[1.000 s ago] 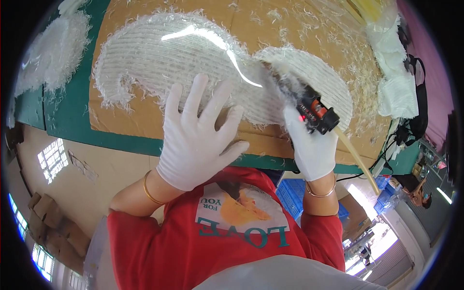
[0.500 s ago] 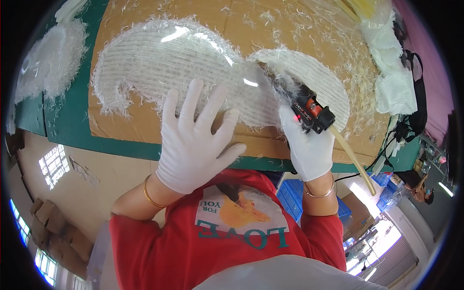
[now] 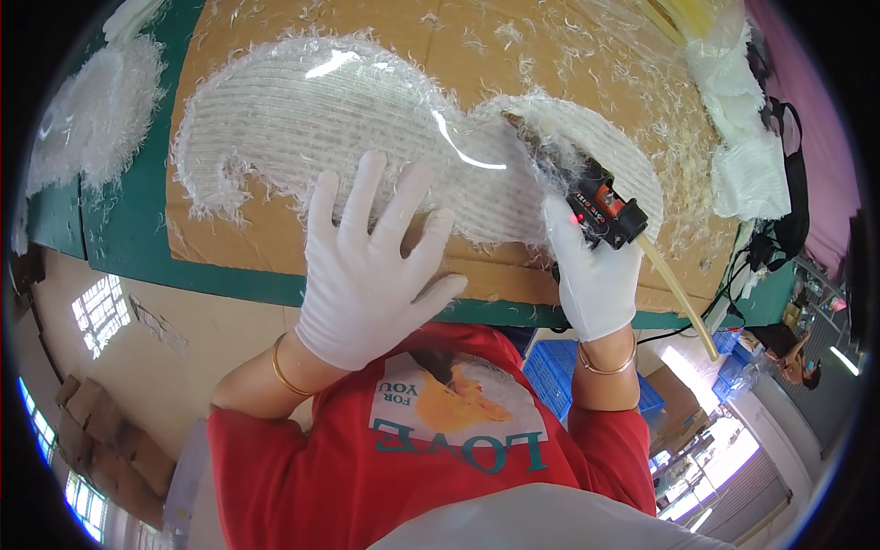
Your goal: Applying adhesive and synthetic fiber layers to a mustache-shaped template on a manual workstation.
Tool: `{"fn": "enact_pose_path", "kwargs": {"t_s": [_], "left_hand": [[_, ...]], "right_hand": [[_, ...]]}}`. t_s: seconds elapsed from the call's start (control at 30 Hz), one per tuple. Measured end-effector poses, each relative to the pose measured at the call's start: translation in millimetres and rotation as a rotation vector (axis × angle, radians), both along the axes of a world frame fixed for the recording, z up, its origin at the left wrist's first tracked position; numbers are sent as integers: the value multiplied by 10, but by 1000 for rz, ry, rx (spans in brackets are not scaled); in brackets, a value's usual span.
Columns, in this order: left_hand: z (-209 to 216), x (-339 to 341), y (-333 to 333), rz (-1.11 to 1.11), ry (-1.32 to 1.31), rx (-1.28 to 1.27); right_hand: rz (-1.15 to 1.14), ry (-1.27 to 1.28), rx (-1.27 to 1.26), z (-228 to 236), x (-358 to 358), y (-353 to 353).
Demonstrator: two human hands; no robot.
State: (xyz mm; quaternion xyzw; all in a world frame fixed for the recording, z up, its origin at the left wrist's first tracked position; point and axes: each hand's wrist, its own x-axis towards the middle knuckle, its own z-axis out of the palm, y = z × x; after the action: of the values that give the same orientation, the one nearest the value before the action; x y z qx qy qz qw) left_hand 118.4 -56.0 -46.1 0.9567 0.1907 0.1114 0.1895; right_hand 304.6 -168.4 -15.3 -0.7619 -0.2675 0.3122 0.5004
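Note:
A large curved white piece [image 3: 302,119] of ribbed fabric with frayed, feathery edges lies across the cardboard sheet [image 3: 587,50]. A clear, glossy layer over its left and middle part shows bright reflections. My left hand [image 3: 376,266], in a white glove, is open, its spread fingers resting on the piece's near edge. My right hand [image 3: 596,280], also gloved, is closed round a black and orange hot glue gun [image 3: 607,202] with a small red light. Its nozzle points up and left over the narrowing of the piece. A long yellowish glue stick [image 3: 678,293] juts from its back end.
Loose white fibres litter the cardboard, which lies on a green table [image 3: 137,247]. Another frayed white piece [image 3: 96,119] lies at far left. White bundled material [image 3: 747,174] and a black strap [image 3: 796,174] are at right. A black cable [image 3: 674,332] runs near the right forearm.
My right hand has shifted slightly right with the glue gun, and the nozzle has moved right too. The middle reflection on the glossy layer has become a long curve. My left hand stays put.

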Motion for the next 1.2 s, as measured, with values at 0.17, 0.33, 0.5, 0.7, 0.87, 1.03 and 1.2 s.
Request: {"fn": "enact_pose_path", "kwargs": {"t_s": [0.17,0.33,0.5,0.7,0.87,1.03,1.2], "left_hand": [[-7,12,-4,1,1,-4],[-21,-27,-21,-3,62,-15],[-27,-15,-8,-18,36,-11],[97,-30,68,-14,71,12],[170,420,568,47,-108,212],[-76,615,703,-1,-53,218],[-68,569,645,-48,-127,10]], "right_hand": [[-145,-2,-69,-3,11,-33],[231,131,-49,109,-56,1],[147,240,71,86,-49,21],[-39,70,91,-13,-8,22],[-214,97,-74,-87,107,-134],[-229,130,-61,-113,125,-170],[-221,148,-31,-150,115,-200]]}}
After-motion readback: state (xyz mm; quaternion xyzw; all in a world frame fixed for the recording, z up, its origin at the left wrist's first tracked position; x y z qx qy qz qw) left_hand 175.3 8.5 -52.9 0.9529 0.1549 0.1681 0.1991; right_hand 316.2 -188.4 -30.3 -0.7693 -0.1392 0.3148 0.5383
